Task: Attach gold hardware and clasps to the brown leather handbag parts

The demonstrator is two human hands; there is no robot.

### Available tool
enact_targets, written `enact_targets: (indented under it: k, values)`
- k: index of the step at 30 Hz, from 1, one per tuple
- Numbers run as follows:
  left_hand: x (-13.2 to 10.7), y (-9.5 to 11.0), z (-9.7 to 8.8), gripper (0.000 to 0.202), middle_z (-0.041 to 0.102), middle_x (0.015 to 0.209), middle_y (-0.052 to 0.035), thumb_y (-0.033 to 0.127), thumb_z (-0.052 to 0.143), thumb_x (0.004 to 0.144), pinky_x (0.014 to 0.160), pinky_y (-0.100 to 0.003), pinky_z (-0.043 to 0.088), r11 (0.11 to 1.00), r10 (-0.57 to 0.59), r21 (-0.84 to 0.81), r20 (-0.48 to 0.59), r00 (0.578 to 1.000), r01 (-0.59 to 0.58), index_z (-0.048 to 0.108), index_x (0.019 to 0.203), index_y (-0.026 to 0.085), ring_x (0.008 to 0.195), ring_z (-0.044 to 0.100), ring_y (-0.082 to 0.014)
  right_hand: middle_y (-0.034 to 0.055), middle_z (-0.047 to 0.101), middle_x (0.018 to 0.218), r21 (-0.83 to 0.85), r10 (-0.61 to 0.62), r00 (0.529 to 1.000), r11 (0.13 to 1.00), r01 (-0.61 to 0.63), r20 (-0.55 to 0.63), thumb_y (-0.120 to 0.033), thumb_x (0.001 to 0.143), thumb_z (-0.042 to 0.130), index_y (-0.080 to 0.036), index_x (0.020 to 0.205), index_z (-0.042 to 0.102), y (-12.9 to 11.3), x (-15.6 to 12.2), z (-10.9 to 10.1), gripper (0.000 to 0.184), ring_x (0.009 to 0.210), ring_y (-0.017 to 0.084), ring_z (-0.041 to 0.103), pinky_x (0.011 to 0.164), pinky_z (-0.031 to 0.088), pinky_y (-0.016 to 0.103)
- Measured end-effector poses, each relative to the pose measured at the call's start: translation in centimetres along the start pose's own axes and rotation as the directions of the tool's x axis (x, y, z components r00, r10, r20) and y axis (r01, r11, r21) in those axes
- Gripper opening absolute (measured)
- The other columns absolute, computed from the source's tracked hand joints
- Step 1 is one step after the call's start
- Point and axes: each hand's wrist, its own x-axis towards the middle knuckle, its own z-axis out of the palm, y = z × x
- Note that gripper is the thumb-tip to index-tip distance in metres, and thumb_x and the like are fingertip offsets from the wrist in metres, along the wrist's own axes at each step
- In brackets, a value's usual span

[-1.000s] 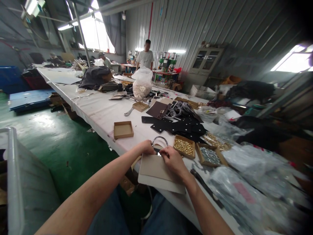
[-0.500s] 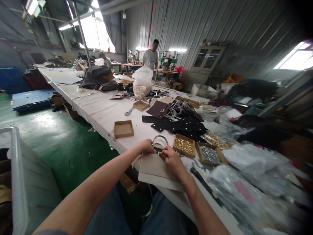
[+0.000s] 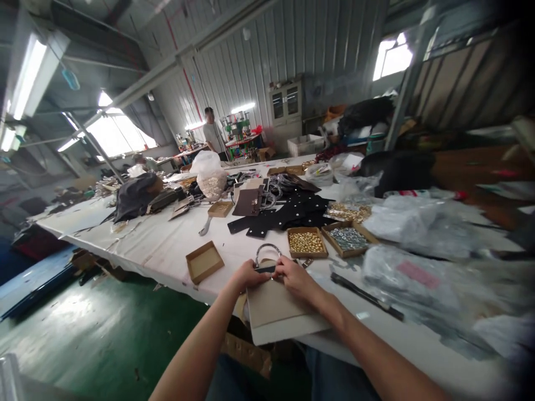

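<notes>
A flat beige bag panel (image 3: 278,306) lies at the table's near edge, a paler layer showing beneath it. A curved grey handle (image 3: 268,247) arches beyond its far edge, and a short dark strip (image 3: 266,269) crosses there. My left hand (image 3: 247,275) is closed on the panel's far left corner, its thumb along the dark strip. Beside it, my right hand (image 3: 295,278) is closed in a pinch at the strip's right end. Whatever sits between those fingertips is too small to make out.
Beyond my hands stand a box of gold-coloured studs (image 3: 306,243), a box of silver-coloured pieces (image 3: 348,238) and an open cardboard box (image 3: 204,262). Black perforated pieces (image 3: 288,214) lie behind. Plastic bags (image 3: 418,273) and a dark bar (image 3: 368,296) are right. A person (image 3: 211,133) stands far back.
My view has swung to the right, so the surroundings sit further left. Both hands stay at the panel's far edge; my left thumb now lies along the dark strip.
</notes>
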Motion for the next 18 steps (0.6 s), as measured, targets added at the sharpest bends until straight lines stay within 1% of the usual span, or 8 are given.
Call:
enact_targets:
  k: [2, 5, 9, 12, 14, 15, 18]
  values:
    - [0.1, 0.0, 0.4, 0.077, 0.086, 0.124, -0.0111, 0.073, 0.089, 0.083, 0.067, -0.026, 0.055, 1.0, 0.004, -0.028, -0.008, 1.0, -0.004, 0.072, 0.134, 0.019, 0.11, 0.082, -0.0287, 0.0064, 0.072, 0.114, 0.025, -0.008, 1.0, 1.0, 0.008, -0.011, -0.002, 0.095, 0.055, -0.025, 0.094, 0.086, 0.4, -0.2, 0.2, 0.038, 0.098, 0.021, 0.07, 0.093, 0.052, 0.032]
    - [0.1, -0.1, 0.5, 0.075, 0.087, 0.121, -0.0098, 0.073, 0.089, 0.083, 0.067, -0.026, 0.054, 0.998, -0.019, -0.056, -0.008, 1.0, 0.018, 0.072, 0.133, 0.02, 0.109, 0.082, -0.0284, 0.007, 0.072, 0.115, 0.058, -0.002, 1.0, 0.998, 0.004, -0.027, -0.007, 0.097, 0.057, -0.026, 0.095, 0.088, 0.7, -0.4, 0.4, 0.036, 0.102, 0.022, 0.07, 0.097, 0.054, 0.034]
    - [-0.2, -0.2, 0.4, 0.077, 0.086, 0.126, -0.0117, 0.07, 0.091, 0.083, 0.069, -0.026, 0.055, 0.997, -0.019, -0.076, -0.012, 1.0, 0.018, 0.072, 0.137, 0.018, 0.107, 0.082, -0.0283, 0.0078, 0.074, 0.114, 0.093, 0.02, 0.999, 0.995, -0.018, -0.026, -0.014, 0.099, 0.059, -0.028, 0.098, 0.091, 0.3, -0.4, 0.0, 0.035, 0.105, 0.025, 0.072, 0.097, 0.057, 0.038]
    - [-0.3, 0.0, 0.5, 0.073, 0.085, 0.128, -0.0119, 0.065, 0.09, 0.083, 0.071, -0.027, 0.056, 0.997, -0.033, -0.065, -0.026, 0.999, 0.032, 0.072, 0.137, 0.018, 0.107, 0.082, -0.0281, 0.0076, 0.078, 0.121, 0.152, 0.005, 1.0, 0.988, -0.005, 0.003, -0.012, 0.097, 0.055, -0.03, 0.113, 0.092, 0.2, -0.4, -1.0, 0.044, 0.113, 0.027, 0.073, 0.104, 0.057, 0.04]
    - [-0.2, 0.4, 0.5, 0.069, 0.086, 0.127, -0.0114, 0.06, 0.091, 0.082, 0.073, -0.027, 0.056, 0.997, -0.06, -0.049, -0.041, 0.997, 0.058, 0.073, 0.134, 0.018, 0.107, 0.082, -0.0279, 0.0073, 0.08, 0.125, 0.194, -0.01, 1.0, 0.981, 0.01, 0.0, -0.009, 0.096, 0.052, -0.03, 0.123, 0.09, 0.3, -0.6, -1.7, 0.052, 0.116, 0.027, 0.074, 0.109, 0.056, 0.041]
    - [-0.2, 0.6, 0.5, 0.067, 0.086, 0.127, -0.011, 0.058, 0.092, 0.081, 0.073, -0.027, 0.057, 0.997, -0.073, -0.043, -0.043, 0.996, 0.071, 0.073, 0.132, 0.018, 0.108, 0.082, -0.0279, 0.0074, 0.08, 0.126, 0.199, -0.012, 1.0, 0.98, 0.014, -0.01, -0.009, 0.096, 0.051, -0.03, 0.125, 0.09, 0.4, -0.7, -2.0, 0.053, 0.117, 0.027, 0.074, 0.109, 0.056, 0.042]
    - [-0.1, 1.2, 0.2, 0.065, 0.086, 0.127, -0.0107, 0.054, 0.093, 0.078, 0.073, -0.026, 0.057, 0.995, -0.094, -0.034, -0.023, 0.995, 0.093, 0.074, 0.129, 0.018, 0.11, 0.082, -0.0289, 0.009, 0.08, 0.122, 0.13, -0.033, 0.999, 0.991, 0.037, -0.034, -0.007, 0.097, 0.05, -0.026, 0.117, 0.09, 0.4, -1.1, -2.1, 0.048, 0.113, 0.026, 0.074, 0.105, 0.056, 0.041]
